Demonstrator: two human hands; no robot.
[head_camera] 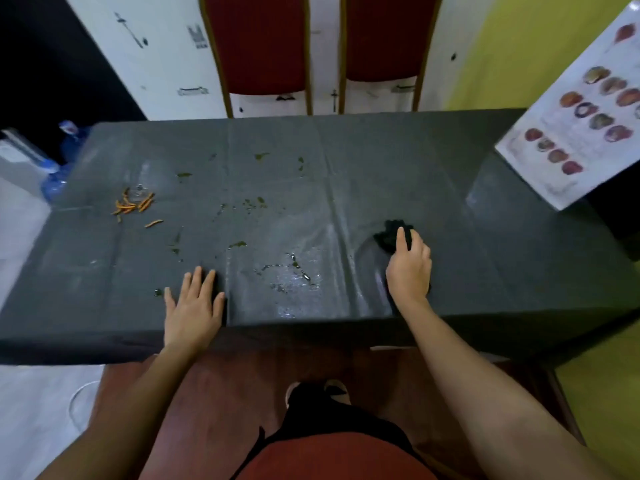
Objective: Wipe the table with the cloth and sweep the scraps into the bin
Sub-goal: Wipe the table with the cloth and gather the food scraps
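A dark grey table (485, 271) spans the view. My right hand (410, 263) presses down on a black cloth (389, 233) right of centre, fingers curled over it. My left hand (194, 304) lies flat with fingers spread near the front edge. Orange scraps (133, 204) lie in a small pile at the left. Green bits (254, 202) are scattered across the middle. A wet smear (291, 282) shines between my two hands. No bin is in view.
Two red chairs (263, 46) stand behind the far edge. A laminated picture sheet (581, 126) lies over the right far corner. Blue water bottles (65, 147) stand on the floor at the left. A red-brown seat (242, 393) is below the front edge.
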